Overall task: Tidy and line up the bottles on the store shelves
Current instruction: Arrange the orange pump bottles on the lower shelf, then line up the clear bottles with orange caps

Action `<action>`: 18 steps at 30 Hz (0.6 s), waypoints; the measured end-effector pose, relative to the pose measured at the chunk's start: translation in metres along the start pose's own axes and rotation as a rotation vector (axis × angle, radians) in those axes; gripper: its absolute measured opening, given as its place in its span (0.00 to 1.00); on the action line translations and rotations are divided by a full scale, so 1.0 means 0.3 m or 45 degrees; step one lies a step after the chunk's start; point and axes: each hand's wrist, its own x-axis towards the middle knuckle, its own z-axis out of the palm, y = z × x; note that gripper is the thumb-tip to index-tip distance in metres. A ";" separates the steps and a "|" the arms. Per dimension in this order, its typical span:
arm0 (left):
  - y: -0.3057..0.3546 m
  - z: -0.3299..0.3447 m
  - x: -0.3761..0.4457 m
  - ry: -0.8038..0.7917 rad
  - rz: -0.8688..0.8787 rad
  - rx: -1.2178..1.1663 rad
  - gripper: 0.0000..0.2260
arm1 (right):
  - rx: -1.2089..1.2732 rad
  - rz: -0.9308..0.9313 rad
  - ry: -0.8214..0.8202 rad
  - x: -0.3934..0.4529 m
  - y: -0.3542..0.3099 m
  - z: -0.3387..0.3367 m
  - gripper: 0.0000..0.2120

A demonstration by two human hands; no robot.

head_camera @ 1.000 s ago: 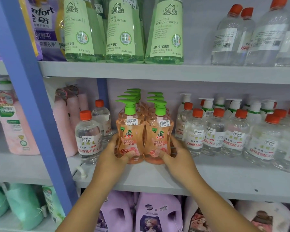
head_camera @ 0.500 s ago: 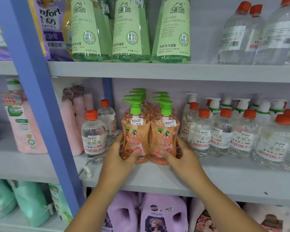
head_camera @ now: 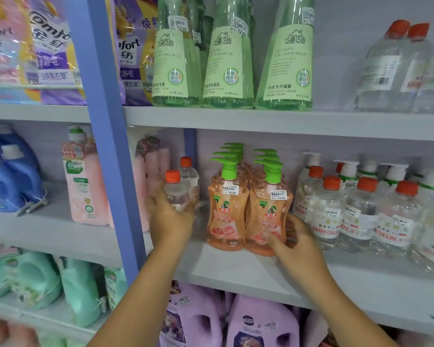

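Note:
Two rows of orange pump bottles with green pumps stand on the middle shelf (head_camera: pixel 248 269); the front left one (head_camera: pixel 226 216) stands free. My right hand (head_camera: pixel 293 241) grips the front right orange bottle (head_camera: pixel 269 216) low on its right side, thumb on the label. My left hand (head_camera: pixel 172 216) is wrapped around a small clear bottle with a red cap (head_camera: pixel 174 190), left of the orange rows. A second clear red-capped bottle (head_camera: pixel 189 175) stands just behind it.
Several clear red-capped bottles (head_camera: pixel 361 214) crowd the shelf to the right, white pump bottles behind them. Pink bottles (head_camera: pixel 150 181) stand at the left by the blue upright post (head_camera: pixel 105 136). Green bottles (head_camera: pixel 226 61) fill the shelf above, purple jugs (head_camera: pixel 258 324) the one below.
My left hand left the front left orange bottle and moved left onto the small clear red-capped bottle. My right hand stays on the right orange bottle. The camera shifted left.

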 end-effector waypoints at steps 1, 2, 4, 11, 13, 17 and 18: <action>0.001 -0.006 -0.015 -0.040 -0.001 -0.049 0.34 | -0.002 -0.010 0.022 -0.007 -0.006 -0.002 0.22; -0.003 -0.010 -0.029 -0.067 0.001 -0.093 0.34 | -0.035 -0.027 0.062 -0.017 -0.008 -0.007 0.22; 0.013 -0.029 -0.083 -0.079 0.045 -0.160 0.32 | -0.145 -0.134 0.217 -0.045 -0.024 -0.015 0.25; 0.118 -0.236 -0.291 0.060 0.232 -0.248 0.30 | 0.469 -0.407 -0.059 -0.097 -0.391 0.126 0.12; 0.121 -0.305 -0.321 0.030 0.197 -0.286 0.30 | 0.585 -0.137 -0.184 -0.041 -0.505 0.210 0.13; 0.083 -0.390 -0.338 -0.047 0.120 -0.379 0.32 | 0.403 0.245 -0.337 0.141 -0.601 0.447 0.24; 0.070 -0.401 -0.337 -0.057 0.106 -0.381 0.32 | 0.306 0.298 -0.334 0.195 -0.600 0.517 0.27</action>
